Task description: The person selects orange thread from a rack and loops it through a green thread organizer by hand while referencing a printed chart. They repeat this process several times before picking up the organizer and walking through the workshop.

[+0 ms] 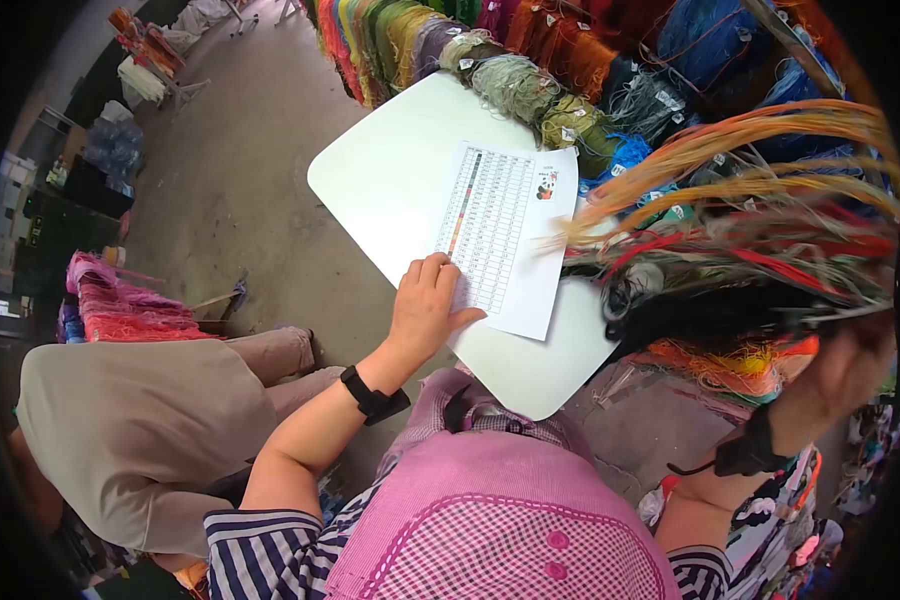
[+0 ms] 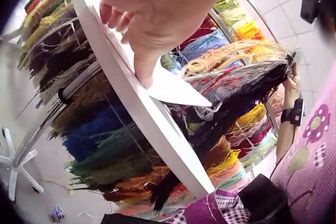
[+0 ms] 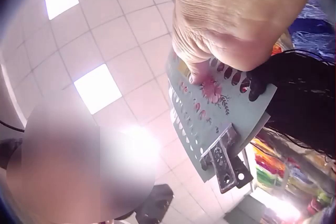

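Evidently, your left hand [image 1: 425, 302] lay on the printed sheet [image 1: 533, 268], its fingers close together and gently bent, thumb spread, grasping nothing; this light contact probably steadied the paper and marked a place near the coloured cells. The sheet rested on the white bench [image 1: 375, 165], in front of you, presumably so its table could be read. Your right hand [image 3: 236, 27] was raised beyond the bench's right side, pinching a flower-printed card [image 3: 201, 115] with one digit bent onto its face; you cannot tell how the hidden fingers lay behind it. Holding the card out there likely let the orange strands [image 1: 740, 150] and black strands [image 1: 715, 318] stretch back toward the sheet without tangling. A metal clip [image 3: 226, 162] gripped the card's edge, perhaps keeping its layers together. Tagged hanks [image 1: 515, 88] hung beyond the bench, seemingly grouped by colour for quick finding.
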{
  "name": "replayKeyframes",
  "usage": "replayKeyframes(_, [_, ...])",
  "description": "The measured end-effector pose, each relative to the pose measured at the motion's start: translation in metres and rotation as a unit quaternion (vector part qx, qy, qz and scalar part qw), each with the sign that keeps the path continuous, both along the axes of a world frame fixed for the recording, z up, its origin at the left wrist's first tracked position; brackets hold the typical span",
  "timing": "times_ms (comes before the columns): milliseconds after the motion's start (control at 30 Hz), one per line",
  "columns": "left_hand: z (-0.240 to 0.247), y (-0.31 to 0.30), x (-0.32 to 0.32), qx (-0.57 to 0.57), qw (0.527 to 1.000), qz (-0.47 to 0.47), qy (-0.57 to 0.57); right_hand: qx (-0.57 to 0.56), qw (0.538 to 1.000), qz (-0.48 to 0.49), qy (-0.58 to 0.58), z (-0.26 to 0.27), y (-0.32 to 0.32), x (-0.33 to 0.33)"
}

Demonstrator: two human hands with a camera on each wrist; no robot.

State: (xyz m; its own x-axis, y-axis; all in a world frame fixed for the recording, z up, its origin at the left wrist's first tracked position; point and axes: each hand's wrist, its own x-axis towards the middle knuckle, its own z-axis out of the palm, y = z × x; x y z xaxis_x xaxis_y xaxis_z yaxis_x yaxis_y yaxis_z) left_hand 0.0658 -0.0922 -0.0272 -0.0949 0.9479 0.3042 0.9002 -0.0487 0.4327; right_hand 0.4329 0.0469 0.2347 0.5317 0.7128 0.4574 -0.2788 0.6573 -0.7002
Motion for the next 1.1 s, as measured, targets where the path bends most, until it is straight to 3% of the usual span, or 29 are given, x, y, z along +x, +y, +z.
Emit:
replayKeyframes(33, [0.0,0.001,0.0,0.0,1.0,0.0,-0.001,0.0,1.0,0.0,-0.001,0.018,-0.005,-0.008])
replayKeyframes(67, [0.001,0.001,0.0,0.003,1.0,-0.001,0.004,0.064,0.985,0.159,0.008,0.035,-0.011,-0.019])
replayKeyframes(100, [0.002,0.002,0.001,0.006,1.0,-0.003,0.008,0.125,0.941,0.313,0.016,0.043,-0.016,-0.027])
replayKeyframes(233, [0.007,0.006,0.004,-0.009,0.999,-0.008,0.048,0.119,0.962,0.248,0.001,0.035,-0.023,-0.03])
replayKeyframes(300, [0.008,0.006,0.006,-0.03,0.995,-0.01,0.098,-0.054,0.998,-0.01,-0.018,0.012,-0.024,-0.009])
replayKeyframes(333, [0.009,0.007,0.007,-0.03,0.995,-0.012,0.096,-0.078,0.997,0.017,0.012,0.002,-0.03,-0.025])
replayKeyframes(400, [0.009,0.009,0.009,-0.025,0.995,-0.005,0.097,-0.06,0.966,0.25,-0.006,-0.05,-0.026,0.002])
replayKeyframes(433, [0.008,0.01,0.01,-0.024,0.995,-0.005,0.095,-0.07,0.947,0.293,-0.106,-0.066,-0.028,-0.016])
replayKeyframes(500, [0.006,0.011,0.012,-0.023,0.995,0.002,0.099,-0.173,0.92,0.308,-0.168,-0.094,-0.035,-0.052])
replayKeyframes(600, [0.006,0.013,0.013,-0.03,0.994,0.002,0.104,-0.268,0.88,0.369,-0.133,-0.145,-0.041,-0.075])
replayKeyframes(733, [0.004,0.013,0.014,-0.034,0.993,0.005,0.11,-0.3,0.865,0.377,-0.138,-0.188,-0.046,-0.072])
replayKeyframes(1100, [0.002,0.012,0.014,-0.026,0.992,0.001,0.127,-0.307,0.855,0.402,-0.112,-0.188,-0.048,-0.069])
